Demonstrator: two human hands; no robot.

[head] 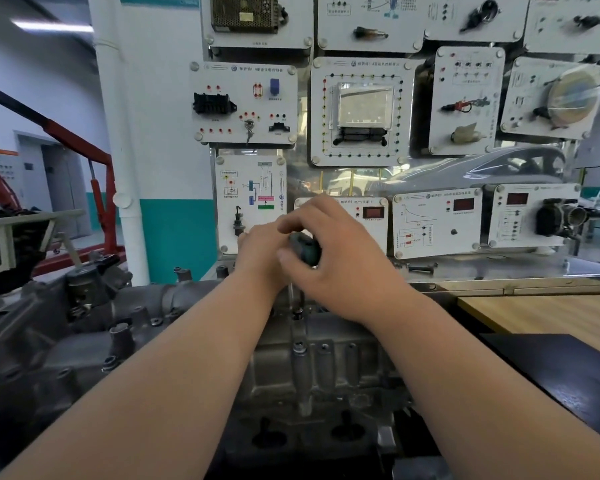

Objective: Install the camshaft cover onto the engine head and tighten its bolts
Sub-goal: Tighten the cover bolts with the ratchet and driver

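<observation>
Camshaft cover (326,372): grey cast metal. It already sits on the engine head (291,441), in the middle of the view, below both forearms.
Cover, handling: it looks stiff and rather heavy, with ribs, bosses and hard edges. It would probably not bend, but a drop could mark its sealing face. If it must be moved, a firm hold at its two long sides seems best.
Right hand (343,258): the fingers and the thumb are curled round the tool handle (305,247), from the right and from above. This hand seems to do the turning.
Left hand (257,254): it lies against the left side of the handle. Its fingertips are hidden behind the right hand, so it cannot be told whether it grips the handle or only steadies it.
Tool handle, handling: dark green and black, thick, and it seems to have a soft coat. It should give good grip to a bare palm.
Tool shaft (290,296): thin bright steel, nearly upright. It goes from the handle down to the far part of the cover.
Far bolt (296,313): small and dark, at the lower end of the shaft. The exact seating of the tip is too small to see.
Near bolt (298,348): it stands in its hole closer to the person, and no tool touches it.
Bolts, handling: small, hard and easy to drop. The cast thread below may strip, so even and moderate force is advised.
</observation>
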